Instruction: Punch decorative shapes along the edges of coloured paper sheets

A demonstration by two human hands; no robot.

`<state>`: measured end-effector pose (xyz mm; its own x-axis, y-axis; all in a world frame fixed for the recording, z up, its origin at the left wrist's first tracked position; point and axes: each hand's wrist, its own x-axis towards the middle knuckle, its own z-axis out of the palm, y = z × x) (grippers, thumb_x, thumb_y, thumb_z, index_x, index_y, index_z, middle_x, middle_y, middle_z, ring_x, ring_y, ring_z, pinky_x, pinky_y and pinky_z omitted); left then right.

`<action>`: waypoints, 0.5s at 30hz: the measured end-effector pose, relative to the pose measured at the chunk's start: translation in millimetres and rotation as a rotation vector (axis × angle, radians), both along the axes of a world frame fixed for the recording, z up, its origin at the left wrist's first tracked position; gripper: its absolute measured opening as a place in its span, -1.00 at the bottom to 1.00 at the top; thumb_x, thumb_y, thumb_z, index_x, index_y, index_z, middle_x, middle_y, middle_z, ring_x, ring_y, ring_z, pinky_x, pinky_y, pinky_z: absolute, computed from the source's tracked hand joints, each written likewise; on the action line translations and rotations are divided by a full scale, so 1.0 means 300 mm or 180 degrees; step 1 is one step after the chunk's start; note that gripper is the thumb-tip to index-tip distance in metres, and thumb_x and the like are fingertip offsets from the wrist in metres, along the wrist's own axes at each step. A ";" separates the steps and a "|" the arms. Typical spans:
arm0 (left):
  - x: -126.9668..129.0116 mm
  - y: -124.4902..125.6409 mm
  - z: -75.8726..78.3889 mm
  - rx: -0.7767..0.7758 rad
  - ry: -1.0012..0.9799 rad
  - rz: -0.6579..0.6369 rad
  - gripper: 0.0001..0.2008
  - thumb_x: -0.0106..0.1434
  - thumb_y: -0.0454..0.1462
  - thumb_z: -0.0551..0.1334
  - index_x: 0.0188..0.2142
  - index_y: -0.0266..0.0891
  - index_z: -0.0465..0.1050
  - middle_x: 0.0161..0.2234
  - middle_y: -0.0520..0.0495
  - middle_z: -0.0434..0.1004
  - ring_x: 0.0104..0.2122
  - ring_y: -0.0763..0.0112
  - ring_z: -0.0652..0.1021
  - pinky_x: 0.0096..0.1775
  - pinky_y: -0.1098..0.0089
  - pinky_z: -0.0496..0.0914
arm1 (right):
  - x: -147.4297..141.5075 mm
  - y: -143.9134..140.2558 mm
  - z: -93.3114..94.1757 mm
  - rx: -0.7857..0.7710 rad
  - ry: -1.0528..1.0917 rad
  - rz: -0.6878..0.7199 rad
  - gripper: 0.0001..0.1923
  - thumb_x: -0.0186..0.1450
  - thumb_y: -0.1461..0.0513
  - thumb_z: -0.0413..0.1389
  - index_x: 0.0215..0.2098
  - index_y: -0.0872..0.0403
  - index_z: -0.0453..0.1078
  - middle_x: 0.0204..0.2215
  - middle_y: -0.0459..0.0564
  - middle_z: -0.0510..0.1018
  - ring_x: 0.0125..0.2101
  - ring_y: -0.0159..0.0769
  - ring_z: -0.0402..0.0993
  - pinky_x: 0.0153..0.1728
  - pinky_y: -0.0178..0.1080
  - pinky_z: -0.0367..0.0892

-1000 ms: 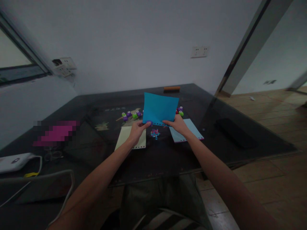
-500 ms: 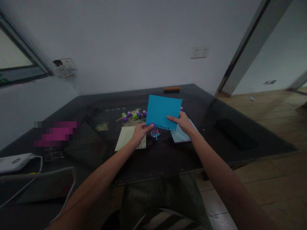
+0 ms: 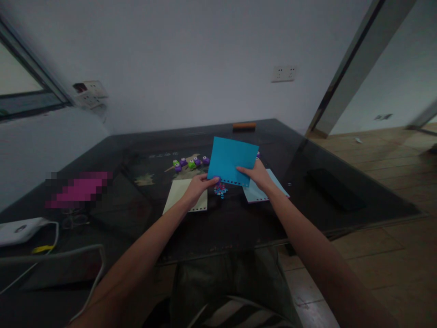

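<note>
A bright blue paper sheet (image 3: 227, 157) is held tilted above the table, with a row of small punched holes along its near edge. My right hand (image 3: 256, 174) pinches its right side, thumb on the front face. At the lower left corner of the sheet, my left hand (image 3: 198, 189) is closed on a small purple craft punch (image 3: 216, 179), mostly covered by the thumb and paper. Below lies a pile of pink and blue paper bits (image 3: 221, 191). A cream paper stack (image 3: 177, 193) with a punched edge lies under my left hand, a pale blue one (image 3: 254, 193) under my right.
Several purple and green punches with eyes (image 3: 191, 164) stand behind the cream paper. An orange-brown bar (image 3: 244, 125) lies at the back edge, and a black flat object (image 3: 336, 189) at the right. A white device with a cable (image 3: 22, 231) sits at the left.
The blue sheet has tipped slightly, its upper left corner shifting a little right. Both hands keep their holds in nearly the same place. The whole view has shifted slightly.
</note>
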<state>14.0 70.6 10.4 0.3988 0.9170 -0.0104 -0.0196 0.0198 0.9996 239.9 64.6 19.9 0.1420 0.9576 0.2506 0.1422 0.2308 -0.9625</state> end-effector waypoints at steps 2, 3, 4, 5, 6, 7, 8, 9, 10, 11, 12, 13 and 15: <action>0.000 0.001 -0.004 -0.0010 0.0032 -0.0001 -0.60 0.00 -0.14 0.36 -0.20 -0.35 0.50 -0.24 -0.20 0.58 -0.28 0.27 0.56 -0.12 0.24 0.40 | -0.001 0.002 -0.003 0.0026 0.0058 0.0056 -0.46 -0.02 0.20 0.28 -0.06 0.11 0.35 -0.10 0.15 0.50 -0.14 -0.03 0.46 -0.12 0.03 0.38; 0.001 0.001 -0.006 -0.0014 0.0034 -0.0003 -0.60 0.00 -0.14 0.36 -0.20 -0.34 0.49 -0.24 -0.19 0.58 -0.28 0.28 0.56 -0.12 0.24 0.40 | -0.001 0.003 -0.006 0.0039 0.0079 0.0093 -0.46 -0.01 0.20 0.27 -0.05 0.11 0.35 -0.10 0.15 0.50 -0.15 -0.03 0.46 -0.13 0.03 0.39; 0.002 0.001 -0.008 -0.0023 0.0022 -0.0011 -0.60 0.01 -0.15 0.35 -0.19 -0.34 0.49 -0.23 -0.19 0.58 -0.28 0.28 0.56 -0.12 0.24 0.41 | 0.000 0.004 -0.008 0.0046 0.0090 0.0125 -0.46 0.00 0.20 0.27 -0.05 0.12 0.34 -0.10 0.15 0.50 -0.15 -0.03 0.47 -0.14 0.03 0.39; 0.003 0.001 -0.010 -0.0039 -0.0002 -0.0025 -0.60 0.01 -0.15 0.35 -0.18 -0.34 0.48 -0.22 -0.19 0.58 -0.28 0.29 0.56 -0.12 0.24 0.41 | 0.001 0.005 -0.009 0.0051 0.0088 0.0142 -0.46 0.00 0.19 0.27 -0.05 0.12 0.34 -0.10 0.15 0.50 -0.16 -0.03 0.47 -0.15 0.02 0.40; 0.004 0.000 -0.012 -0.0061 -0.0030 -0.0038 -0.60 0.01 -0.16 0.35 -0.17 -0.34 0.48 -0.22 -0.20 0.58 -0.28 0.30 0.56 -0.12 0.24 0.41 | 0.001 0.006 -0.010 0.0053 0.0076 0.0146 -0.47 0.00 0.19 0.27 -0.05 0.12 0.34 -0.10 0.15 0.50 -0.16 -0.03 0.47 -0.15 0.02 0.40; 0.005 0.000 -0.013 -0.0086 -0.0055 -0.0042 -0.60 0.01 -0.17 0.36 -0.17 -0.35 0.48 -0.22 -0.20 0.57 -0.29 0.30 0.56 -0.12 0.24 0.41 | 0.002 0.006 -0.011 0.0054 0.0055 0.0137 -0.47 0.00 0.19 0.27 -0.05 0.12 0.34 -0.10 0.16 0.50 -0.17 -0.03 0.47 -0.16 0.02 0.40; 0.006 0.000 -0.014 -0.0112 -0.0072 -0.0039 -0.60 0.01 -0.17 0.36 -0.18 -0.35 0.47 -0.22 -0.20 0.57 -0.29 0.31 0.56 -0.12 0.24 0.41 | 0.002 0.005 -0.010 0.0050 0.0019 0.0122 -0.47 0.01 0.19 0.26 -0.05 0.12 0.34 -0.10 0.16 0.50 -0.17 -0.03 0.47 -0.16 0.01 0.40; 0.008 0.000 -0.015 -0.0133 -0.0086 -0.0032 -0.61 0.01 -0.18 0.36 -0.18 -0.35 0.47 -0.23 -0.20 0.57 -0.29 0.31 0.56 -0.12 0.24 0.41 | 0.003 0.005 -0.009 0.0045 -0.0024 0.0100 -0.47 0.01 0.19 0.26 -0.05 0.12 0.35 -0.10 0.15 0.50 -0.17 -0.04 0.47 -0.15 0.01 0.40; 0.009 -0.001 -0.014 -0.0146 -0.0096 -0.0025 -0.61 0.01 -0.18 0.36 -0.18 -0.35 0.47 -0.23 -0.20 0.57 -0.29 0.31 0.56 -0.12 0.24 0.41 | 0.002 0.004 -0.007 0.0040 -0.0067 0.0072 -0.48 0.01 0.18 0.26 -0.06 0.12 0.35 -0.10 0.15 0.50 -0.16 -0.04 0.47 -0.15 0.00 0.40; 0.009 -0.001 -0.014 -0.0153 -0.0103 -0.0021 -0.61 0.01 -0.18 0.36 -0.18 -0.35 0.47 -0.23 -0.20 0.57 -0.29 0.31 0.56 -0.12 0.24 0.41 | 0.002 0.003 -0.006 0.0034 -0.0105 0.0044 -0.48 0.01 0.18 0.26 -0.06 0.12 0.35 -0.10 0.15 0.50 -0.16 -0.05 0.47 -0.14 0.00 0.39; 0.010 -0.002 -0.014 -0.0157 -0.0109 -0.0021 -0.62 0.02 -0.18 0.36 -0.18 -0.34 0.47 -0.22 -0.19 0.57 -0.29 0.31 0.56 -0.12 0.24 0.41 | 0.001 0.002 -0.004 0.0026 -0.0131 0.0025 -0.49 0.01 0.18 0.26 -0.07 0.12 0.35 -0.10 0.15 0.50 -0.17 -0.05 0.47 -0.13 0.00 0.39; 0.010 -0.002 -0.013 -0.0154 -0.0112 -0.0020 -0.62 0.02 -0.18 0.36 -0.18 -0.34 0.47 -0.22 -0.19 0.57 -0.29 0.31 0.56 -0.12 0.25 0.41 | 0.001 0.001 -0.003 0.0023 -0.0139 0.0011 -0.49 0.01 0.18 0.26 -0.07 0.12 0.36 -0.10 0.14 0.50 -0.17 -0.06 0.47 -0.13 -0.01 0.39; 0.009 -0.002 -0.013 -0.0135 -0.0111 -0.0026 -0.62 0.02 -0.18 0.35 -0.19 -0.34 0.48 -0.22 -0.19 0.57 -0.29 0.31 0.56 -0.12 0.25 0.41 | 0.000 0.001 -0.001 0.0027 -0.0112 0.0003 -0.49 0.00 0.18 0.26 -0.07 0.12 0.36 -0.10 0.14 0.50 -0.17 -0.06 0.48 -0.14 -0.01 0.39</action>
<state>16.6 69.9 6.4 0.4072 0.9127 -0.0350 -0.0541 0.0624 0.9966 240.0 64.8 19.6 0.1321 0.9555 0.2637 0.1757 0.2392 -0.9549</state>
